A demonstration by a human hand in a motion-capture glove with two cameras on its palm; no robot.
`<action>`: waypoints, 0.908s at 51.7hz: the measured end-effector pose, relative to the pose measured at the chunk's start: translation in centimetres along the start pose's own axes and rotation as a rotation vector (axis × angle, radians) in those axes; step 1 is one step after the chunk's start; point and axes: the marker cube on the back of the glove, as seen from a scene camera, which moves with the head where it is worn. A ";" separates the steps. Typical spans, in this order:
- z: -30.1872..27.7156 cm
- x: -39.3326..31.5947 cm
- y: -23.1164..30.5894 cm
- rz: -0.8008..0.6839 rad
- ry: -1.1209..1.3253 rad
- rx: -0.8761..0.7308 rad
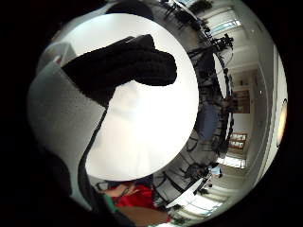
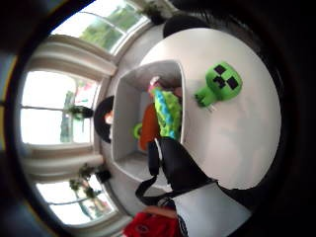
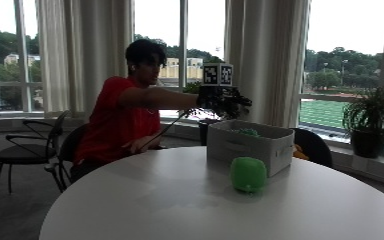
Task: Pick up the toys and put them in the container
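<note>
So the person in the red shirt is sitting at the round white tabletop (image 3: 145, 200) with the right arm stretched out, and the gloved hand (image 3: 220, 101) is hanging in the air right over the container (image 3: 248, 142), a pale box sitting on the tabletop toward the window side. The hand isn't touching the box from what the outside view is showing.

Fingers: in the little finger side palm view one black gloved finger is curling across in front of the camera with only the bare tabletop behind it, nothing pinched in it. I honestly can't tell from these shots whether the whole hand is open or closed, so not calling it.

Toys: the thumb side palm view is looking down into the container, and there's a bright green and blue knobbly toy (image 2: 167, 113) lying inside against one wall, with an orange toy (image 2: 148, 128) next to it and a bit of pink (image 2: 154, 81) peeking out at one end. Something green is also poking up over the rim in the outside view.

One toy is sitting outside: a green blocky-faced plush (image 3: 248, 174) is resting on the tabletop just beside the container, on the side nearer the outside camera. It's well below the hand and nothing is touching it.
</note>
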 end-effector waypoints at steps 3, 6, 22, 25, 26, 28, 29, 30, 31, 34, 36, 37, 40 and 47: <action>1.1 1.4 -0.8 0.030 -0.005 -0.009; 2.4 2.1 -1.4 0.047 -0.003 -0.012; 9.5 4.4 -6.2 0.104 0.040 -0.052; 10.7 4.4 -7.3 0.096 0.049 -0.059; 11.1 4.5 -7.8 0.094 0.049 -0.064; 11.8 4.9 -8.7 0.088 0.047 -0.071; 12.1 4.9 -9.1 0.085 0.045 -0.072; 12.4 4.6 -9.4 0.085 0.040 -0.072; 12.7 4.2 -9.6 0.086 0.034 -0.074; 13.4 3.2 -10.1 0.095 0.020 -0.087; 13.8 2.9 -10.6 0.100 0.019 -0.096; 14.0 2.7 -10.9 0.100 0.021 -0.100; 14.8 2.3 -11.6 0.103 0.028 -0.116; 16.5 2.5 -12.4 0.121 0.040 -0.140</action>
